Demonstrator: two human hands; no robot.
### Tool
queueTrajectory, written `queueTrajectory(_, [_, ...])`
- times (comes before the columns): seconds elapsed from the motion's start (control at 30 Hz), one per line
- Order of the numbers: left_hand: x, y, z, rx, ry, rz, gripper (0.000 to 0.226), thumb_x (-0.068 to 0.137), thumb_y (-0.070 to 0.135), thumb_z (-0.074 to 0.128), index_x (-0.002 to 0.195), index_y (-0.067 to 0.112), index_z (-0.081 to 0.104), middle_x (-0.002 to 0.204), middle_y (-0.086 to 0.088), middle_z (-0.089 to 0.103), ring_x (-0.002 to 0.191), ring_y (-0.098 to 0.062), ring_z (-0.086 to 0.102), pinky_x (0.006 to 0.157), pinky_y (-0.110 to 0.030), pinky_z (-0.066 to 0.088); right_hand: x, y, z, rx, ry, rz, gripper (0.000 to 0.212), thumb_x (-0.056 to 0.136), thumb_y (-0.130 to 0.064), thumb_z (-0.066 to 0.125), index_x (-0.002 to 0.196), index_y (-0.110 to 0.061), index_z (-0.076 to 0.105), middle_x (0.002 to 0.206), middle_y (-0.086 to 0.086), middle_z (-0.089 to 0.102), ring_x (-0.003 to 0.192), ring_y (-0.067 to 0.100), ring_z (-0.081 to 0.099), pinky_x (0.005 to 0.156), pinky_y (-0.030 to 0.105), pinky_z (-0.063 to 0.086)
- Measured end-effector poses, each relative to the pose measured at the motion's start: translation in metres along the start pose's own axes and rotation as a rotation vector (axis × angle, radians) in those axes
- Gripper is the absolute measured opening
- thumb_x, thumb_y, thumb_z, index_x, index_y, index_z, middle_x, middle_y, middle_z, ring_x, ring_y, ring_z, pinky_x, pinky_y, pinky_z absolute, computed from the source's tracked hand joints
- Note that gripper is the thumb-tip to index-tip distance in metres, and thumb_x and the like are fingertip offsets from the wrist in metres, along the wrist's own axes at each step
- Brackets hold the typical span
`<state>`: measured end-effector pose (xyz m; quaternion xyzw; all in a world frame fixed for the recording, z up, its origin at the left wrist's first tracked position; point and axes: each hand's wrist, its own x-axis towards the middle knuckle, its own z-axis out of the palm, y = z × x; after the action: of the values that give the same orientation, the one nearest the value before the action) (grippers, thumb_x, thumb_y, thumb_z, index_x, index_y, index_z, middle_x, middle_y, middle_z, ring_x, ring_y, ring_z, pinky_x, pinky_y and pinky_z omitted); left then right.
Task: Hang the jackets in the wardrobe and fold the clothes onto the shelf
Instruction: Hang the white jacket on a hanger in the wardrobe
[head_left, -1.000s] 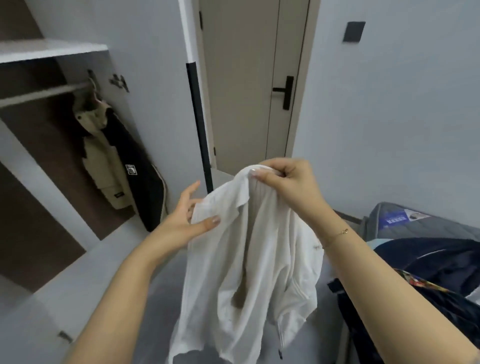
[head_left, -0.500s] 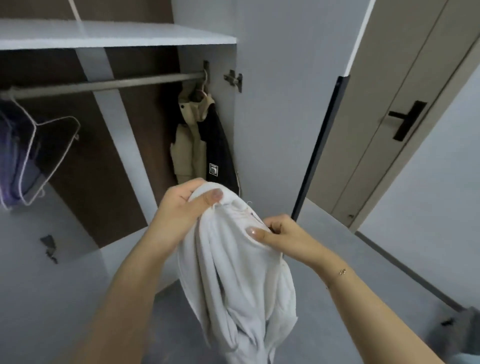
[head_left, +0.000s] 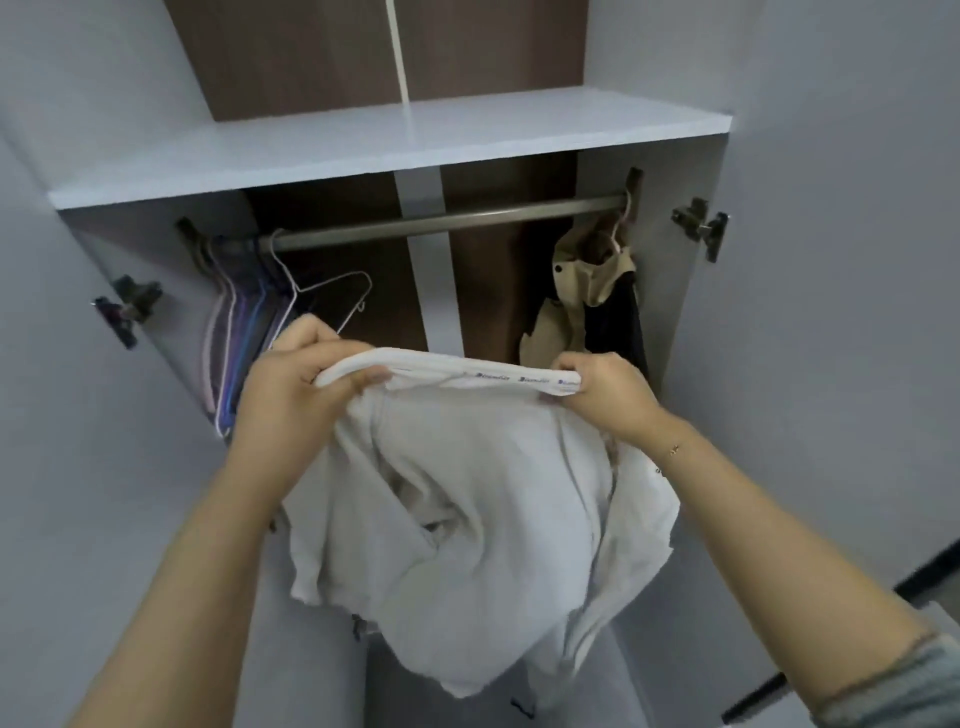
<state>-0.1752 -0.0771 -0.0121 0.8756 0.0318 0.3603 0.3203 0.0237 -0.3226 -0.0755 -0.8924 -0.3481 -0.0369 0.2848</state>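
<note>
We hold a soft white shirt (head_left: 467, 493) before the open wardrobe (head_left: 691, 291); its lower folds bunch together, shape unclear; our left hand (head_left: 291, 395) and right hand (head_left: 608, 395) curl their fingers around the printed collar band; wire hangers (head_left: 249, 322) and a beige-black jacket (head_left: 592, 306) hang from the metal rail (head_left: 441, 221).

Both bare forearms reach up and forward, the left hand (head_left: 291, 387) curled with thumb pinching toward its fingers at the left, the right hand (head_left: 605, 392) likewise curled at the same height on the right, a thin bracelet showing on the right wrist.
</note>
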Motion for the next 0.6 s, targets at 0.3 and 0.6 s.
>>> queueTrajectory(0.3, [0.021,-0.046,0.001,0.275,0.142,-0.210,0.023,0.085,0.019,0.073,0.091,0.041,0.071,0.082,0.006,0.052,0.079,-0.007,0.053,0.077,-0.029,0.044,0.094,-0.020,-0.034,0.663,-0.219,-0.245,0.018,0.078,-0.028,0.081,0.082,-0.011,0.076,0.081,0.003,0.074,0.076,0.010,0.068,0.069,0.022,0.054])
queueTrajectory(0.6, [-0.014,-0.046,0.015,-0.343,0.154,-0.790,0.023,0.097,0.030,0.056,0.106,0.015,0.071,0.100,-0.002,0.074,0.093,-0.016,0.068,0.083,-0.027,0.052,0.139,-0.049,0.014,0.703,-0.161,-0.294,0.013,0.084,-0.024,0.077,0.072,-0.024,0.072,0.071,-0.011,0.069,0.070,0.000,0.062,0.064,0.014,0.048])
